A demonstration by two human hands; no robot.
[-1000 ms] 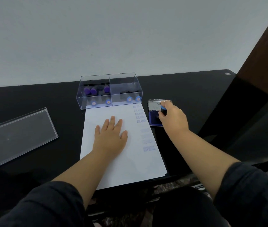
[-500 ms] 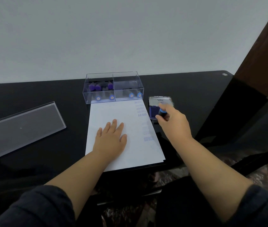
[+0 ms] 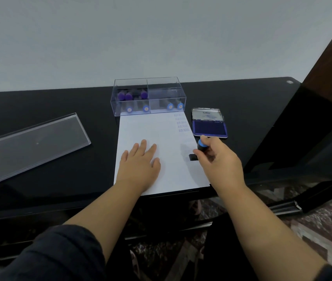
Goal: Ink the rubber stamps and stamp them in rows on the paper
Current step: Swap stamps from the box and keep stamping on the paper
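Fingers of our right hand [image 3: 220, 161] pinched the blue-topped stamp [image 3: 198, 151], its black base at the paper's [image 3: 167, 159] right edge just below the open ink pad [image 3: 209, 128], while our left hand [image 3: 140, 165] pressed flat, fingers spread, on the sheet.

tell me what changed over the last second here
The right hand, gripping the blue-topped stamp throughout, carried it from the open ink pad toward the person and down to the right side of the paper. The left hand stayed flat on the paper; the clear box and the loose lid did not move on the table.
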